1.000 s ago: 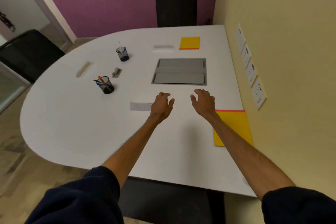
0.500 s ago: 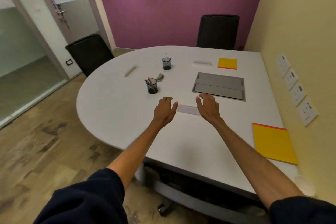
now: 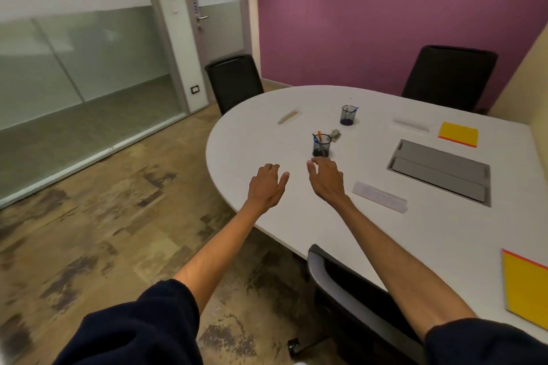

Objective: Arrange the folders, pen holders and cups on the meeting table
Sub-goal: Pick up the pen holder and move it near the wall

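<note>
near holder (image 3: 321, 147): pens | far holder (image 3: 347, 115): pen | left hand (image 3: 267, 187), right hand (image 3: 326, 179): loose, empty

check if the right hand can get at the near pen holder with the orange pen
Probably yes. The right hand is open, its fingertips just short of that pen holder, with only bare table between them. Nothing seems to block the way.

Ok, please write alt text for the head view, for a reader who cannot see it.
A person's left hand and right hand, both open and empty, reach over a white meeting table toward a black mesh pen holder with pens. Behind it stands a second pen holder; a far yellow folder and a near yellow folder lie to the right.
</note>
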`<control>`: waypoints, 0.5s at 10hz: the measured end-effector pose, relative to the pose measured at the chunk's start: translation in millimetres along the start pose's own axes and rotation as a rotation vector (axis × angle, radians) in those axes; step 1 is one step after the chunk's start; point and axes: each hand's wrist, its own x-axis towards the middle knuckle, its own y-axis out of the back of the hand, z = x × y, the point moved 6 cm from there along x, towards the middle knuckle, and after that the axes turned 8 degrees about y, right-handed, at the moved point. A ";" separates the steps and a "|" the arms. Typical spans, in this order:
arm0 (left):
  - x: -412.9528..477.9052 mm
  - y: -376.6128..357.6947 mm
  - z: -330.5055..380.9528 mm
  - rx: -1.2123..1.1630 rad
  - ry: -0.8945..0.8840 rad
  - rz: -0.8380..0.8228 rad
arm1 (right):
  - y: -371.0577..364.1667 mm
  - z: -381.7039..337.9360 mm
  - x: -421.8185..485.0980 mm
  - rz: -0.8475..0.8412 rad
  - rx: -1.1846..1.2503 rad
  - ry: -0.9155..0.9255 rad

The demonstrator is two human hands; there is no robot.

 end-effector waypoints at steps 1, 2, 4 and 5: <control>6.8 14.9 -35.1 -0.007 0.086 0.025 | -22.2 -24.3 15.0 -0.031 0.016 0.047; 13.8 27.7 -67.5 -0.027 0.155 0.054 | -47.7 -44.8 30.1 -0.074 0.022 0.080; 34.7 42.3 -129.9 -0.049 0.259 0.082 | -110.5 -83.8 67.0 -0.172 0.033 0.152; 61.8 52.7 -160.8 -0.040 0.299 0.099 | -139.7 -104.9 99.3 -0.202 0.052 0.189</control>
